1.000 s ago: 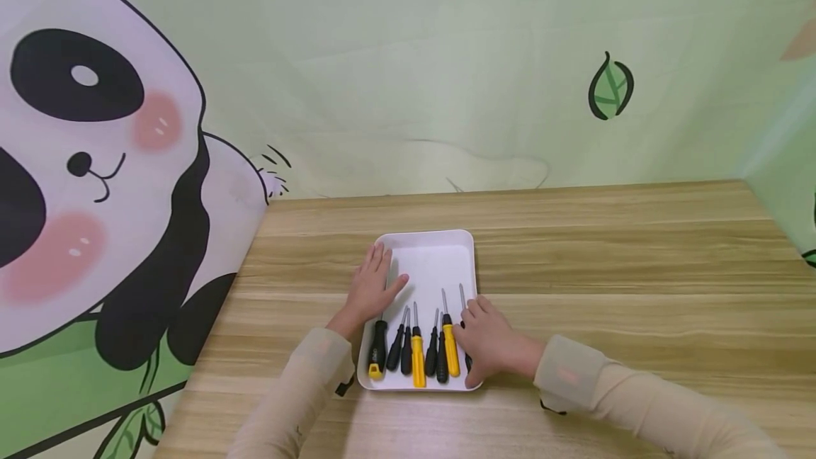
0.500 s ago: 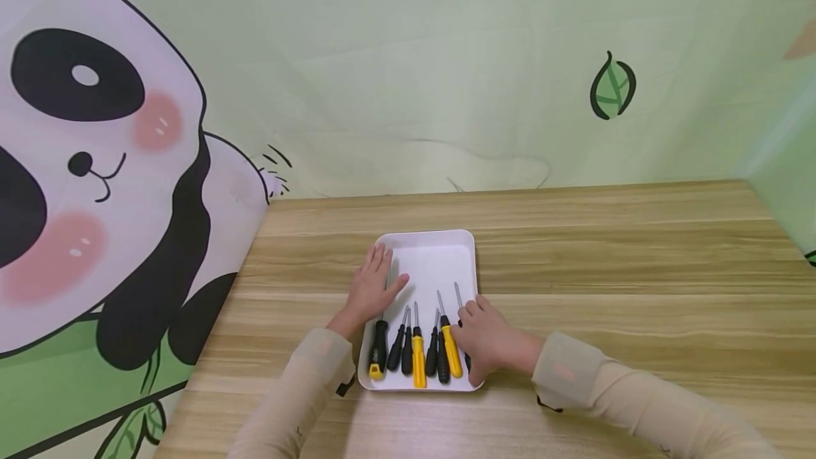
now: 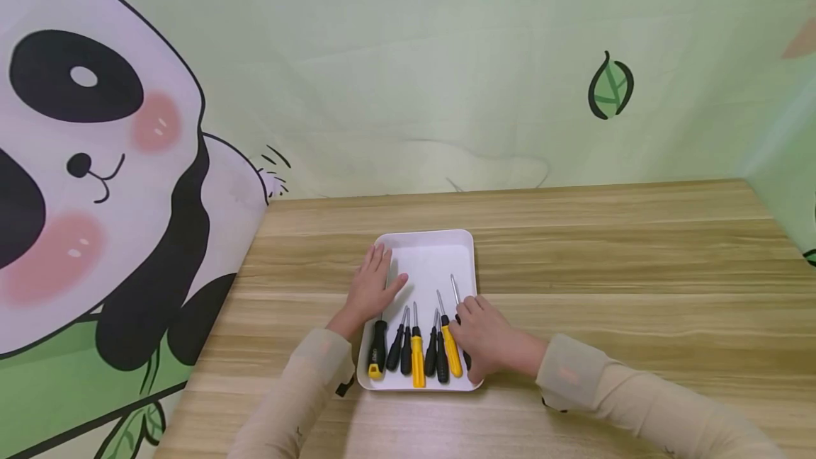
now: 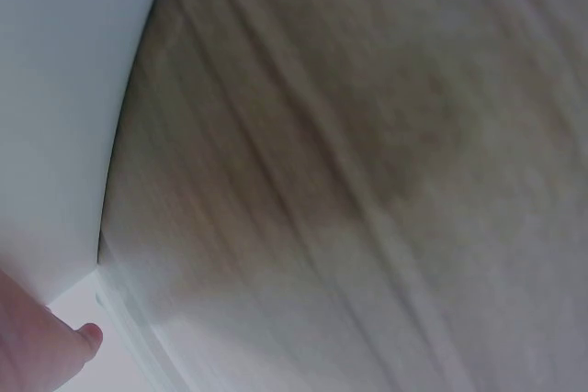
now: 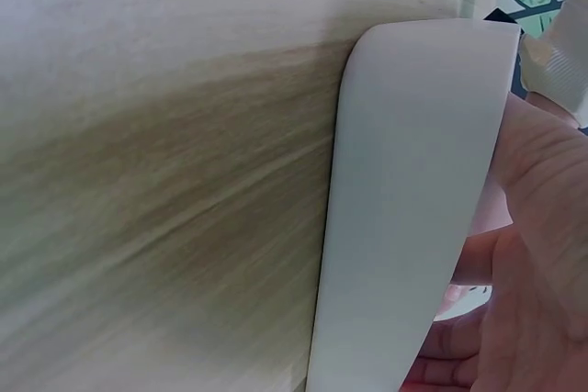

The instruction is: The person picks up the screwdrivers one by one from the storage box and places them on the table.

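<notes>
Your left hand [image 3: 370, 290] rests straight-fingered on the white tray [image 3: 428, 257]; your right hand [image 3: 486, 335] grips a screwdriver [image 3: 455, 290] inside it.

Tray [image 3: 428, 257], wht, rect., rounded corners. Screwdrivers [image 3: 417, 358], 8 pcs, blk &/or ylw, side by side in same, tips pointing away; rightmost screwdriver [image 3: 455, 288] part. hidden.

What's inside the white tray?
Two yellow screwdrivers, four black ones and a black-and-yellow one. Another screwdriver pokes out past the right hand, which covers most of its handle. The left hand hides part of the black-and-yellow one's shaft.
</notes>
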`<state>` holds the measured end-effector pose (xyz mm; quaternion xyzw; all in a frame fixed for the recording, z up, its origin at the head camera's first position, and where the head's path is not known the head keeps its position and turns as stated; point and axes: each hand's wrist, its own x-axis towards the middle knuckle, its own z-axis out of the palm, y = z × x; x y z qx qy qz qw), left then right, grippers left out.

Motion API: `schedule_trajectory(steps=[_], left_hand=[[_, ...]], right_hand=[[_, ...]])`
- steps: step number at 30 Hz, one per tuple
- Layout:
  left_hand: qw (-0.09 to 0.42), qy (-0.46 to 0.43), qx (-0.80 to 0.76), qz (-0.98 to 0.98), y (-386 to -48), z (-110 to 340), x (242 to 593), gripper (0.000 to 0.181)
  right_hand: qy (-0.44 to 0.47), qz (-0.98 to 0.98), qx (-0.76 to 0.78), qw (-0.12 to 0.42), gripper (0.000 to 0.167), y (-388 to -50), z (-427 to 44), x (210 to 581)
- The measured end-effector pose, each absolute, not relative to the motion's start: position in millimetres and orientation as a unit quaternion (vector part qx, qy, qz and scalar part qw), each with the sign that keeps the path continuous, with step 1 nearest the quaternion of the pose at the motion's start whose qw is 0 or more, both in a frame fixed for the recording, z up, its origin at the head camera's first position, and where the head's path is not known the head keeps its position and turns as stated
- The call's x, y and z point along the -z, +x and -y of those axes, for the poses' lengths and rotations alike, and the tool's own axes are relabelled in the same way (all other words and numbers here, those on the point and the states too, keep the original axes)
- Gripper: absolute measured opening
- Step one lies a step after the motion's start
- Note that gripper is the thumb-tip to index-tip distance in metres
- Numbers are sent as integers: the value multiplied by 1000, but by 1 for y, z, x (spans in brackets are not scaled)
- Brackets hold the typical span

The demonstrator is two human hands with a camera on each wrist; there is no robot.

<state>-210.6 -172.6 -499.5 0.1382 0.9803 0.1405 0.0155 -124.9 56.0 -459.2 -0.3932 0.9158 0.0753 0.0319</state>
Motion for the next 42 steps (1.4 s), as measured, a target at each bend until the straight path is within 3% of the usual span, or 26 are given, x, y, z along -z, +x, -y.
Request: schedule_trajectory(steps=[14, 42], left_hand=[[10, 141, -143, -979, -209, 173, 500, 70], [6, 138, -158, -978, -208, 172, 496, 68]], right_hand=[[-406, -913, -31, -10, 57, -127, -62, 459], [-393, -918, 40, -37, 74, -138, -79, 453]])
